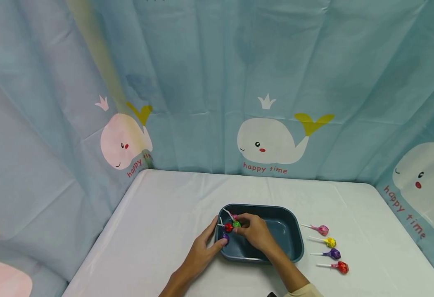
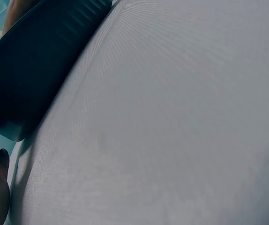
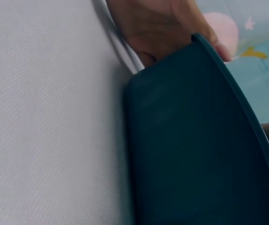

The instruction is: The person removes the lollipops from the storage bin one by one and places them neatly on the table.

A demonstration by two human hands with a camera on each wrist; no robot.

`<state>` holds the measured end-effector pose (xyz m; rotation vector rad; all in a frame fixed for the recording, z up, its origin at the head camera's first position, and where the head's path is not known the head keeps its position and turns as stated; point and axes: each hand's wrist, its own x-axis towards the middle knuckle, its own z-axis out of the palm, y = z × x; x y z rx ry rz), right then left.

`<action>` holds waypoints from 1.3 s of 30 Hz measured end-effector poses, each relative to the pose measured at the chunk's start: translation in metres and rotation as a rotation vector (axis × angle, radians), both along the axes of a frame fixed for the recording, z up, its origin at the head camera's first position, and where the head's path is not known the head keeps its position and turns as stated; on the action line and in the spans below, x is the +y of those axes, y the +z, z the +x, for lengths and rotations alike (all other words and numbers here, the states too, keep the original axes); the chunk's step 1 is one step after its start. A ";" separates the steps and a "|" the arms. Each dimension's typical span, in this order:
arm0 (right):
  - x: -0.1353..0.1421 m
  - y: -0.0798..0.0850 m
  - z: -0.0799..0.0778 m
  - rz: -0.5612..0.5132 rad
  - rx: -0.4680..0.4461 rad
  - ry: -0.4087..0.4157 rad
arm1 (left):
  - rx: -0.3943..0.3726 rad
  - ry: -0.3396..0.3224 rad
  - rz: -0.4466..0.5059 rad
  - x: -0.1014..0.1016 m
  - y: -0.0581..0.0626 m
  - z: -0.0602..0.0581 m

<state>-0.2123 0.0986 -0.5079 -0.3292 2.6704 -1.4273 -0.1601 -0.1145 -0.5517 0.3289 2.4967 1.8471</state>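
A dark blue-green tray stands on the white table. At its left end my left hand grips the wall, the thumb over the rim and the fingers outside. My right hand is inside the tray and pinches a green lollipop by its wrapped head. Beside it in the left part lie a red lollipop, a purple lollipop near the left thumb, and a pink lollipop, partly hidden. Both wrist views show the tray's outer wall.
Right of the tray, a column of lollipops lies on the table: pink, yellow, purple and red, sticks pointing left. A blue curtain with printed whales hangs behind and beside the table.
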 end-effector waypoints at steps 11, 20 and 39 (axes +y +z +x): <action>0.000 -0.001 0.001 0.055 0.049 0.016 | -0.032 -0.003 0.014 0.000 0.003 0.001; -0.001 -0.002 0.003 0.075 0.077 0.008 | -0.034 0.003 0.014 0.001 0.003 0.001; 0.024 0.016 0.021 0.067 0.013 -0.124 | -0.045 0.003 0.019 0.001 0.003 0.001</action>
